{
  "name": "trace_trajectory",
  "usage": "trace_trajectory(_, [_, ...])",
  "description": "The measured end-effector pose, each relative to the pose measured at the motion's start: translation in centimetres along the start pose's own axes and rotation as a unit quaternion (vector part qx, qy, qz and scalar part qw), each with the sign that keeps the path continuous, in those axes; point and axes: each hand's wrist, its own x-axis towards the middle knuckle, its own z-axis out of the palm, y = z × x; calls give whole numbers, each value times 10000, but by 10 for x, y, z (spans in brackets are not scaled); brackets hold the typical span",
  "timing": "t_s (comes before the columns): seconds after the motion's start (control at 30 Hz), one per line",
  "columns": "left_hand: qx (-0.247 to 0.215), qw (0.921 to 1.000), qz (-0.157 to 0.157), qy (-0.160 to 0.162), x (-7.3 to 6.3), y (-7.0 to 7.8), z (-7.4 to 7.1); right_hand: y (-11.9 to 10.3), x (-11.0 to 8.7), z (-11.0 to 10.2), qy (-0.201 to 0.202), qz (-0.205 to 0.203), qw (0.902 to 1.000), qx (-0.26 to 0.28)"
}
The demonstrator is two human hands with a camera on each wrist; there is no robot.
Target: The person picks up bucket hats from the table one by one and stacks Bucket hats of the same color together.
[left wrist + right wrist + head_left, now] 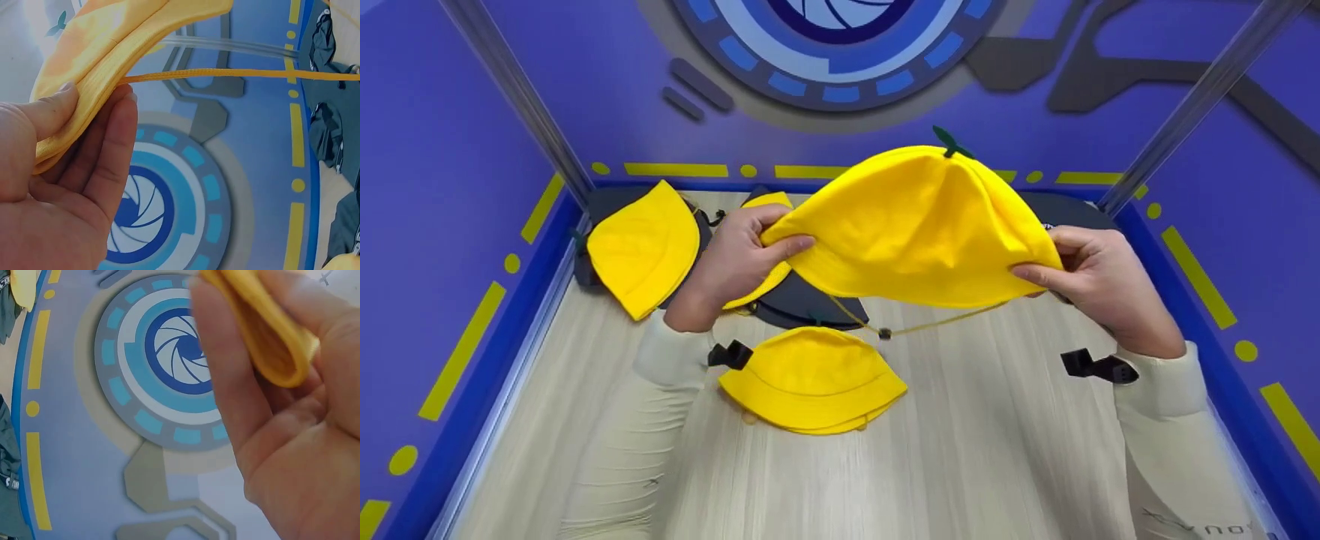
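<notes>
Below the grip, tabletop: pale wood grain, running back towards the patterned wall, and the action is all in the air above it!
Held hat: yellow, stretched wide between the hands, crown up, front creased; looks like a spreading-and-shaping step, and the next move seems to call for even tension from both sides.
Hat's hollow: brim edge downward, inside mostly hidden, so contents can't be called.
Dark cloth pieces: beyond the grip, some beneath yellow hats, one past the right hand; bags or caps, I can't tell, nor what they hold.
Resting hats: one on the wood below the grip, one out left of it on dark cloth, another half hidden behind the left hand.
Left hand: pinching the brim's left end, thumb in front, fingers behind.
Right hand: pinching the opposite end, thumb in front too.
Cord: sagging under the brim, between both grips.
Green sprout: atop the crown, above the grip.
Black stopper: on the cord, at its low point.
</notes>
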Motion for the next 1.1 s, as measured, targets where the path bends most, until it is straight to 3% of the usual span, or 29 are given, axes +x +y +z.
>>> trace_trajectory(0.17, [317, 9991, -160, 232, -4, 6, -14, -2, 11, 9, 372, -237, 9986, 299])
trace_trajectory(0.33, [464, 9977, -388, 297, -9, 6, -28, -3, 17, 19, 450, -573, 9965, 418])
trace_trajectory(0.73, [1195, 9885, -785, 484, -23, 0, -52, -9, 31, 54, 476, -303, 9959, 705])
trace_trajectory(0.9, [1424, 9843, -871, 566, -34, -10, -57, -2, 29, 71, 287, -402, 9944, 933])
trace_trajectory(1.1, [1335, 9846, -1062, 376, -54, -37, -48, 24, 10, 102, -32, -154, 9935, 1126])
